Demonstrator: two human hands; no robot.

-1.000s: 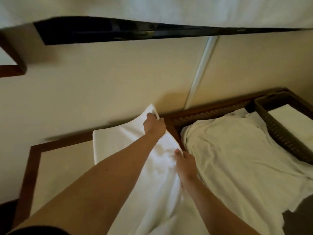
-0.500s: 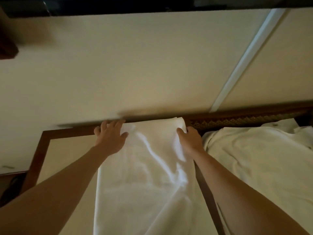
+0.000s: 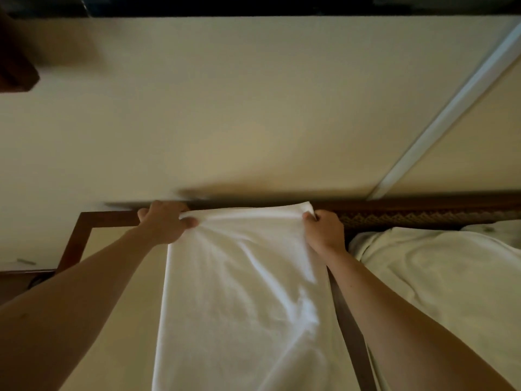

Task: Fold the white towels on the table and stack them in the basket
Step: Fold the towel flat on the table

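White towel (image 3: 242,292), a long strip of soft cloth, lies lengthwise on the cream-topped table with a dark wooden frame (image 3: 84,235), its far end against the wall and its near end running out of the bottom of the head view. The left hand (image 3: 165,222) has its fingers curled round the far left corner, bunching the cloth into radiating creases, and the right hand (image 3: 324,232) pinches the far right corner; holding both corners keeps the far edge taut and level, probably so it can be drawn back towards the person for a fold. That edge sits just under the cream wall (image 3: 225,108), so there is no room beyond it; open table top lies to the left. To the right, a rumpled off-white pile of cloth (image 3: 437,277) crowds close beside the right forearm. No basket is in view.
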